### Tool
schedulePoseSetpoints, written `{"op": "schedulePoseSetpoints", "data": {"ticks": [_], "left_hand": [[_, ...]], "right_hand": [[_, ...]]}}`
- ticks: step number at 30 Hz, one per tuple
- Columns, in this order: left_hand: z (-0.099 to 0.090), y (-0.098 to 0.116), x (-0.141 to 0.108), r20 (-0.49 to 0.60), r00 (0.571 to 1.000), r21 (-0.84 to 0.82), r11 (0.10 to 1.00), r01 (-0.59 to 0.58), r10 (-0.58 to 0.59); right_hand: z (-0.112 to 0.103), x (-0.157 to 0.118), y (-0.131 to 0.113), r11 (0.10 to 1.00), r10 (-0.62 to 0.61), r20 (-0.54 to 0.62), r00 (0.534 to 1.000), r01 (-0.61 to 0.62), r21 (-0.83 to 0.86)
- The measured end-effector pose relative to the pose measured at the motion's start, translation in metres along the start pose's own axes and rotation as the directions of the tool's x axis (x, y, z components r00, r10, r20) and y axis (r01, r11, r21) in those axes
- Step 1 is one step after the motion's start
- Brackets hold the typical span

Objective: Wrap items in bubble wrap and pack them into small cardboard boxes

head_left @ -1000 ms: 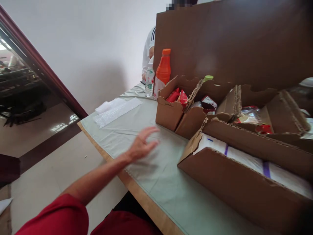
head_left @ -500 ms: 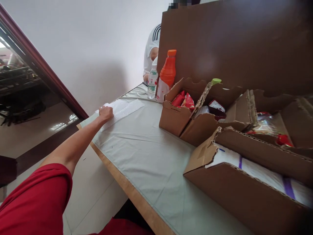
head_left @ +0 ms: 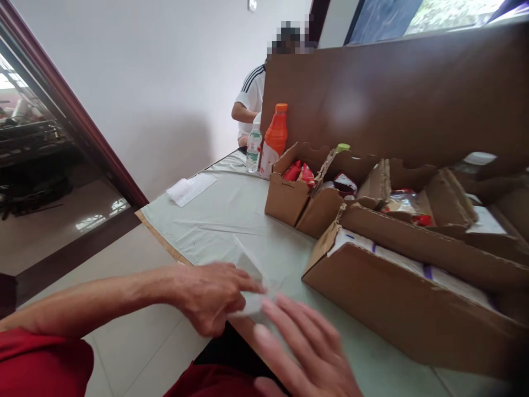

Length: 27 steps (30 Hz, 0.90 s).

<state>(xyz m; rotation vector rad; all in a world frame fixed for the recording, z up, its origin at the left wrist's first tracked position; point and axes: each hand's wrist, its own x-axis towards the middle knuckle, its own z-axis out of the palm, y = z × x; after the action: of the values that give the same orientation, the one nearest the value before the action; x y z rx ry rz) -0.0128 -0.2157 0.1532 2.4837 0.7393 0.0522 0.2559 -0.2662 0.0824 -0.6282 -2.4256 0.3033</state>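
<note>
My left hand (head_left: 212,298) is over the table's near edge, its fingers closed on a thin translucent sheet (head_left: 252,267) that looks like plastic. Motion blur smears the sheet, so its exact kind is unclear. Just right of it, my right hand (head_left: 309,350) is open, fingers stretched toward the sheet. Whether its fingertips touch the sheet I cannot tell. A white piece of bubble wrap (head_left: 192,188) lies flat at the table's far left corner, away from both hands.
Cardboard boxes (head_left: 392,298) with packets inside line the right of the cloth-covered table (head_left: 223,215). Behind them rises a tall cardboard panel (head_left: 392,94). A water bottle (head_left: 253,148) and an orange bottle (head_left: 276,132) stand at the back. Beyond sits a person in a white shirt (head_left: 251,91).
My left hand has come back from the bubble wrap at the far corner to the near edge, now with a translucent sheet. My right hand has entered view. The camera view has shifted.
</note>
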Motion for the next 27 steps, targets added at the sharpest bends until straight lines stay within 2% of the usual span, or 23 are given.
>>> {"op": "schedulePoseSetpoints", "data": {"ticks": [1,2,3,5,7,8,10,13,17,19,22,25,27], "left_hand": [[0.002,0.012,0.001,0.033,0.998,-0.051,0.997,-0.056,0.058],[0.001,0.023,0.000,0.062,0.993,-0.116,0.989,-0.093,0.101],[0.000,0.031,-0.004,0.081,0.989,-0.183,0.977,-0.106,0.123],[-0.005,0.043,-0.018,0.099,0.989,-0.278,0.958,-0.077,0.108],[-0.010,0.044,-0.032,0.082,0.996,-0.291,0.957,-0.014,0.040],[-0.013,0.041,-0.037,0.071,0.997,-0.275,0.961,0.028,-0.009],[-0.016,0.027,-0.039,0.085,0.990,-0.235,0.964,0.127,-0.110],[-0.016,0.003,-0.020,0.132,0.971,-0.230,0.947,0.225,-0.199],[-0.010,-0.024,0.028,0.127,0.971,-0.274,0.934,0.231,-0.203],[-0.002,-0.035,0.056,0.139,0.968,-0.294,0.924,0.244,-0.211],[0.014,-0.052,0.090,0.114,0.966,-0.253,0.934,0.253,-0.231],[0.026,-0.067,0.107,-0.015,0.963,-0.167,0.951,0.261,-0.267],[0.032,-0.073,0.114,-0.120,0.951,-0.167,0.950,0.265,-0.286]], "right_hand": [[0.004,0.015,-0.006,0.996,-0.082,0.070,0.994,0.079,0.038],[0.007,0.026,-0.010,0.991,-0.101,0.128,0.987,0.089,0.097],[0.009,0.033,-0.014,0.986,-0.053,0.172,0.984,0.025,0.164],[0.010,0.032,-0.015,0.931,0.154,0.250,0.956,-0.225,0.288],[0.003,0.014,-0.015,0.826,0.325,0.338,0.883,-0.439,0.354],[-0.003,0.000,-0.015,0.777,0.381,0.377,0.844,-0.513,0.364],[-0.021,-0.028,-0.020,0.711,0.462,0.396,0.794,-0.598,0.370],[-0.056,-0.062,-0.033,0.625,0.622,0.309,0.719,-0.694,0.358],[-0.090,-0.085,-0.031,0.502,0.798,0.197,0.569,-0.810,0.304],[-0.094,-0.093,-0.015,0.469,0.845,0.161,0.510,-0.851,0.236],[-0.088,-0.110,0.016,0.471,0.880,0.028,0.473,-0.880,0.064],[-0.083,-0.132,0.040,0.448,0.875,-0.173,0.453,-0.891,-0.071],[-0.084,-0.144,0.050,0.418,0.869,-0.262,0.420,-0.906,-0.066]]}}
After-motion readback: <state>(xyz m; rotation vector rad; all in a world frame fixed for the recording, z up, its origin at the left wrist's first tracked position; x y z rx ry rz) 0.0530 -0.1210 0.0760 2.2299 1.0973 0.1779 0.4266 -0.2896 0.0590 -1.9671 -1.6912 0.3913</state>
